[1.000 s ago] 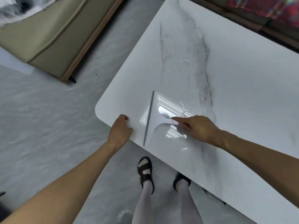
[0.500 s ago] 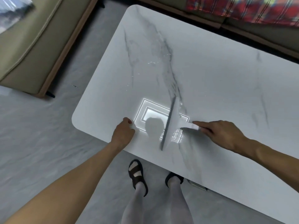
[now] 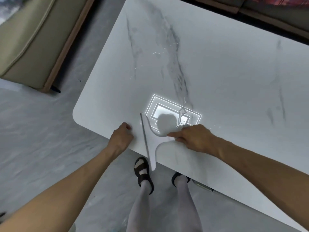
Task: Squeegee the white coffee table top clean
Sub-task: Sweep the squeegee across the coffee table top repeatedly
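Observation:
The white marble-look coffee table top fills the upper right, with grey veins and a bright ceiling-lamp reflection near its front edge. A white squeegee lies blade-down at that front edge; its grey rubber strip faces left and its lower end sticks out past the edge. My right hand grips the squeegee's handle, index finger stretched along it. My left hand rests on the table's front edge just left of the blade, fingers curled over the rim. Water streaks and droplets glisten behind the squeegee.
A beige sofa with a wooden base stands on the left across a strip of grey floor. Dark furniture runs along the table's far side. My two feet in dark sandals stand below the table's front edge.
The squeegee has swept left again toward the front corner, from right of the lamp reflection to beside my left hand, and its blade end now overhangs the edge. My left hand stayed put.

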Motion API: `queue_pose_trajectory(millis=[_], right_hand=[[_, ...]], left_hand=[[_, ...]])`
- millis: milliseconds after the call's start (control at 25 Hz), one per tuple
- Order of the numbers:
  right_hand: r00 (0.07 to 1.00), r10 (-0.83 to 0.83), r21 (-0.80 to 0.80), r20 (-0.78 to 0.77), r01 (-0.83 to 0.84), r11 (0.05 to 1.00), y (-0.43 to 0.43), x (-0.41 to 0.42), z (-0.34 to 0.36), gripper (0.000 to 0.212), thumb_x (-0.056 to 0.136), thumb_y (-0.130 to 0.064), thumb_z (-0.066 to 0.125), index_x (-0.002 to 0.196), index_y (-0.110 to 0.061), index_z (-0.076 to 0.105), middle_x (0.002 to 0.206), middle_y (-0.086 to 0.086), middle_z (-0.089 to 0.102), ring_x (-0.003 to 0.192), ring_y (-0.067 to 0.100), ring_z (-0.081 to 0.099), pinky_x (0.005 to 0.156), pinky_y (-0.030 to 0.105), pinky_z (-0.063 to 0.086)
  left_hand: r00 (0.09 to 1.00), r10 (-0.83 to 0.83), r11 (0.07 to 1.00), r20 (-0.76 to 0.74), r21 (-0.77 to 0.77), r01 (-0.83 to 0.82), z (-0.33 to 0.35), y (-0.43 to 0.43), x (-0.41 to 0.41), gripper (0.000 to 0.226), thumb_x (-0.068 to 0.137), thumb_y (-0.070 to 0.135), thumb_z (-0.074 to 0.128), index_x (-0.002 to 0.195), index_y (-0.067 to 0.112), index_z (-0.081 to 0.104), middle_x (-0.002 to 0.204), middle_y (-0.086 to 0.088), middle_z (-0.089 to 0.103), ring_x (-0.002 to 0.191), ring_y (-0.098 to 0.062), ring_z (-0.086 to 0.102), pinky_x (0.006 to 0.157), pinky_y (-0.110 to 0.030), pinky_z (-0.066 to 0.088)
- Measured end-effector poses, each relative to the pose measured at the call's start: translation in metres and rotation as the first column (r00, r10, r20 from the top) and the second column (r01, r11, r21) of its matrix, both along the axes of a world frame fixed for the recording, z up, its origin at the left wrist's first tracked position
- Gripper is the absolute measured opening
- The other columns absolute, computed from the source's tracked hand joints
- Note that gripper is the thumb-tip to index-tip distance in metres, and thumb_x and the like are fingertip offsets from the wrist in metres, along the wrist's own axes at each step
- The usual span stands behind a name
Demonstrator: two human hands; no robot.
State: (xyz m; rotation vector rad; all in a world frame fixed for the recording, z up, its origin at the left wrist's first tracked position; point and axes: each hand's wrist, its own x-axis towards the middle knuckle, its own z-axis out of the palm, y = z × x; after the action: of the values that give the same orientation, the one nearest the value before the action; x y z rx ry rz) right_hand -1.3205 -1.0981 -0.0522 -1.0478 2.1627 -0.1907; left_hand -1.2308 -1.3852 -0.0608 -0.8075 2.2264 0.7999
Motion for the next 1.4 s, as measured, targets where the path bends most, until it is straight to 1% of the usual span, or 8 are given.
queue_pose_trajectory(millis=[120,200,360,600,760,1040,1280,1400], right_hand=[[0.996,-0.077,0.017,-0.038,0.078,0.997,0.069,-0.029,0.02,0.04,0.098,-0.046,0.032,0.131,-0.069,0.027,0.127,-0.019,0.058,0.111,0.017,0.059,0.077,0.031,0.046],[0.984,-0.154,0.04,-0.086,0.158,0.987,0.104,-0.044,0.036,0.04,0.096,-0.05,0.026,0.129,-0.072,0.027,0.104,-0.016,0.064,0.094,0.016,0.062,0.066,0.027,0.037],[0.977,-0.165,0.104,-0.137,0.18,0.978,0.12,-0.065,0.061,0.048,0.084,-0.061,0.005,0.127,-0.075,0.021,0.062,-0.022,0.038,0.07,0.013,0.05,0.057,0.028,0.031],[0.973,-0.186,-0.018,-0.133,0.186,0.982,0.016,-0.103,0.059,0.037,0.098,-0.05,0.029,0.133,-0.056,0.04,0.108,-0.011,0.067,0.104,0.022,0.061,0.07,0.031,0.04],[0.986,-0.137,-0.089,-0.092,0.129,0.988,-0.105,-0.132,0.04,0.037,0.098,-0.052,0.032,0.133,-0.055,0.043,0.123,-0.009,0.064,0.112,0.022,0.059,0.077,0.033,0.041],[0.996,-0.078,-0.143,-0.035,0.072,0.987,-0.282,-0.15,-0.002,0.038,0.1,-0.047,0.031,0.135,-0.048,0.045,0.126,-0.005,0.062,0.115,0.023,0.056,0.077,0.032,0.039],[0.995,-0.084,-0.111,-0.046,0.079,0.991,-0.249,-0.18,-0.014,0.034,0.1,-0.047,0.031,0.13,-0.056,0.045,0.109,-0.005,0.067,0.1,0.025,0.061,0.077,0.036,0.046],[0.987,-0.155,-0.05,-0.047,0.152,0.987,-0.176,-0.199,-0.004,0.036,0.099,-0.047,0.03,0.129,-0.066,0.036,0.097,-0.012,0.068,0.089,0.02,0.062,0.074,0.035,0.048]], left_hand=[[0.999,-0.031,0.998,-0.006,-0.047,0.031,0.001,0.021,-0.015,0.022,0.086,0.019,0.053,0.108,0.018,0.054,0.091,0.004,0.057,0.083,-0.02,0.056,0.07,-0.03,0.042],[0.995,-0.1,0.99,-0.02,-0.104,0.097,0.005,0.03,-0.025,0.007,0.089,0.023,0.055,0.088,0.016,0.055,0.09,-0.003,0.062,0.079,-0.021,0.055,0.066,-0.031,0.041],[0.981,-0.195,0.959,-0.021,-0.216,0.186,0.026,0.036,-0.047,0.028,0.096,0.03,0.05,0.07,0.02,0.046,0.078,-0.005,0.061,0.07,-0.026,0.055,0.057,-0.029,0.036],[0.989,0.098,0.959,-0.114,-0.255,-0.124,0.057,-0.013,-0.078,0.059,0.095,0.056,0.041,0.061,0.011,0.058,0.068,-0.008,0.066,0.067,-0.03,0.062,0.067,-0.033,0.047],[0.935,0.302,0.906,-0.189,-0.248,-0.343,0.042,-0.086,-0.087,0.023,0.092,0.033,0.049,0.097,0.013,0.06,0.097,-0.007,0.067,0.081,-0.028,0.059,0.072,-0.034,0.047],[0.929,0.314,0.912,-0.195,-0.209,-0.352,0.011,-0.181,-0.113,0.043,0.087,0.01,0.052,0.129,0.007,0.042,0.125,-0.018,0.058,0.107,-0.036,0.057,0.081,-0.035,0.041],[0.951,0.264,0.956,-0.164,-0.083,-0.28,-0.003,-0.166,-0.156,0.053,0.087,0.01,0.055,0.137,0.012,0.036,0.129,-0.015,0.055,0.102,-0.03,0.055,0.08,-0.03,0.038],[0.977,0.17,0.984,-0.126,-0.033,-0.176,-0.006,-0.133,-0.17,0.058,0.087,0.012,0.06,0.14,0.014,0.035,0.133,-0.012,0.052,0.116,-0.03,0.054,0.093,-0.035,0.042]])
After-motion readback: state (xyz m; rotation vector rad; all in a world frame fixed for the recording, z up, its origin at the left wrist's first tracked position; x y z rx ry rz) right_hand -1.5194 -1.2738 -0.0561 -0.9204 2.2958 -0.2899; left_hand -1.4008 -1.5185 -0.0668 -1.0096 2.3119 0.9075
